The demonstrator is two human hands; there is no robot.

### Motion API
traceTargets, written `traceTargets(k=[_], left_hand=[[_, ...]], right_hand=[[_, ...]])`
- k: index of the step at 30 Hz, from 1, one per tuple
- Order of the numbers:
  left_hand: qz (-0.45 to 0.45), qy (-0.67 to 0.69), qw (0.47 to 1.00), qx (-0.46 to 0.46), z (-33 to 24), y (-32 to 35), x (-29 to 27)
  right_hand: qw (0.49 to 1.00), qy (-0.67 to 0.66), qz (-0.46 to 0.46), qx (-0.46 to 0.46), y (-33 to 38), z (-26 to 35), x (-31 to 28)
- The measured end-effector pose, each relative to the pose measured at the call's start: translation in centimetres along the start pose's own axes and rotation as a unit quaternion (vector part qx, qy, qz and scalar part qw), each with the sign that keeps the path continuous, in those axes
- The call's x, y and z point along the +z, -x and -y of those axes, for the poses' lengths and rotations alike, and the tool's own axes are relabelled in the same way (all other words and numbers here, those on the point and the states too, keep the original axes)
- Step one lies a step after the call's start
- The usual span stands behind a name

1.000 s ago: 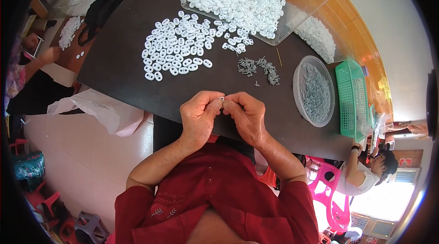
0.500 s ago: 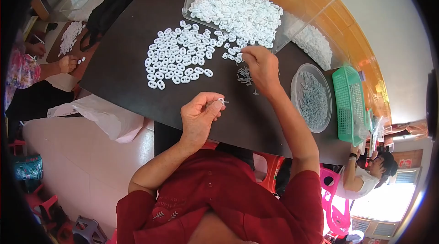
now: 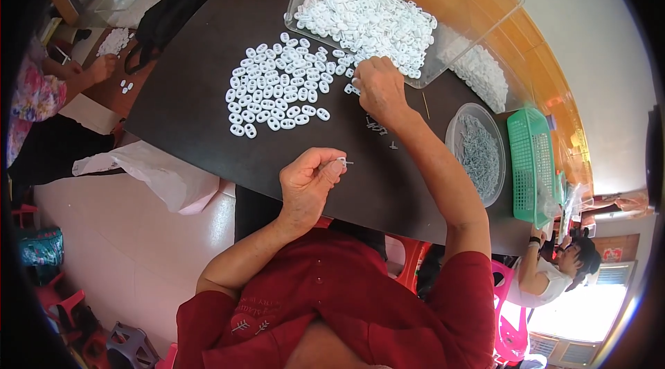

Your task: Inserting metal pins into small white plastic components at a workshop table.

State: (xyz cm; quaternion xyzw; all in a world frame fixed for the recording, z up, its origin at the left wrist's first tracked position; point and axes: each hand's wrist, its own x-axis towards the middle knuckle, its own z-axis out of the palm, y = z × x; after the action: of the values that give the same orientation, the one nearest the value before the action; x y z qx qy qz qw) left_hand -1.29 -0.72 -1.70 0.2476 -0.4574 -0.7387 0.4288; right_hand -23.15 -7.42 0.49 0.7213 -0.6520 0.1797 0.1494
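Observation:
Pinched between thumb and fingers of my left hand [image 3: 308,182] is a small white plastic piece [image 3: 341,160] with a thin grey pin sticking out to the right. My right hand [image 3: 382,88] reaches forward over the table, fingers bent down at a few loose white pieces [image 3: 350,89] beside the clear bin; its fingertips are partly hidden. Under that wrist lies a little heap of grey screw-like pins [image 3: 377,127], one lying apart. Left of it spreads a large group of white oval two-holed pieces [image 3: 277,85] on the dark table [image 3: 187,85].
A clear bin [image 3: 289,17] heaped with white pieces stands at the back. At right are a round clear tub [image 3: 450,144] of grey pins, a green basket [image 3: 532,161] and a thin stick [image 3: 426,104]. Other people sit at far left and lower right. A white bag [image 3: 152,172] hangs at the left edge.
My right hand has shifted slightly left and forward, lower over the loose white pieces. My left hand still pinches the white piece with its pin. The view has shifted slightly.

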Motion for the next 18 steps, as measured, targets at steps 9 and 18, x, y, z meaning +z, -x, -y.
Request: traceTargets(k=[9, 18], left_hand=[[-0.005, -0.018, 1.000, 0.006, -0.2, 0.0, -0.1], [-0.011, -0.017, 1.000, 0.002, -0.2, 0.1, 0.0]], right_hand=[[0.980, -0.180, 0.021, 0.082, 2.5, 2.8, -4.0], [0.991, -0.125, 0.022, -0.043, 6.8, 4.6, -4.4]])
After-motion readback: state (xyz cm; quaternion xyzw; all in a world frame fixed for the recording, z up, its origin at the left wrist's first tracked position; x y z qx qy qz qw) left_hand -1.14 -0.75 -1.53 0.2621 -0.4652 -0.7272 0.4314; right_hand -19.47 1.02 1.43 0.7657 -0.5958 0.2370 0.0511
